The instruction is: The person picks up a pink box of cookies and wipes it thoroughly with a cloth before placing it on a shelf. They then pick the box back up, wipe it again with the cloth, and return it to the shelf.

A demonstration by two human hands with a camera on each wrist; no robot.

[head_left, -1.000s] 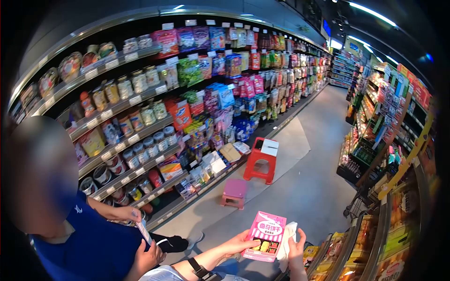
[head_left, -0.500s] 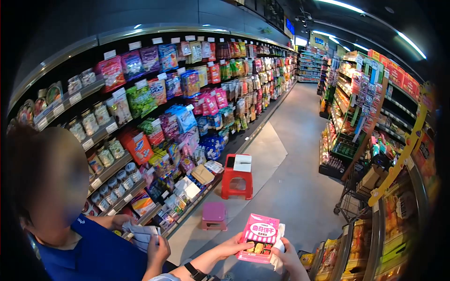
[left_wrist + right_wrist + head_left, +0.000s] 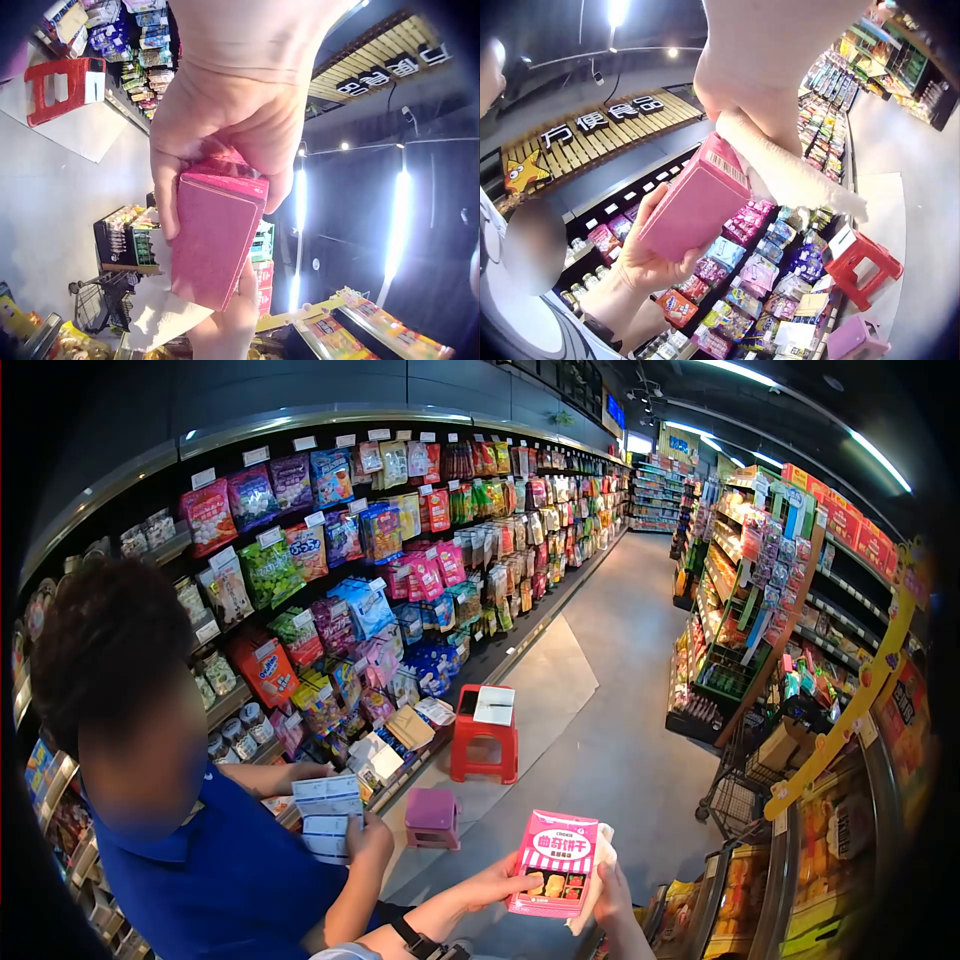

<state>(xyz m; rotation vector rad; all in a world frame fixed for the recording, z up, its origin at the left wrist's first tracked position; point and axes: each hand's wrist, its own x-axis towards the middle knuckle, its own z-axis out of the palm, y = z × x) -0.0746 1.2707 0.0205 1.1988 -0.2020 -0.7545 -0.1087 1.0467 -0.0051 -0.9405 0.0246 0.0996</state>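
A pink biscuit box (image 3: 553, 863) with Chinese lettering and pictured biscuits faces up in the head view. My left hand (image 3: 488, 886) grips it from the left, thumb on the front. My right hand (image 3: 613, 902) holds a white cloth (image 3: 604, 852) against the box's right edge. From the left wrist, the plain pink back of the box (image 3: 214, 244) shows below my left hand (image 3: 229, 112). In the right wrist view, the cloth (image 3: 799, 180) hangs from my right hand (image 3: 761, 112) beside the box's barcode end.
A person in a blue shirt (image 3: 235, 875) stands at the left, holding printed papers (image 3: 328, 800). A red stool (image 3: 484, 748) and a purple stool (image 3: 432, 818) stand by the snack shelves. A shopping cart (image 3: 738, 800) and packed shelves (image 3: 735, 895) line the right.
My right hand has brought the cloth closer along the box's right edge. The other person's folded papers are now spread out. The head view has turned right.
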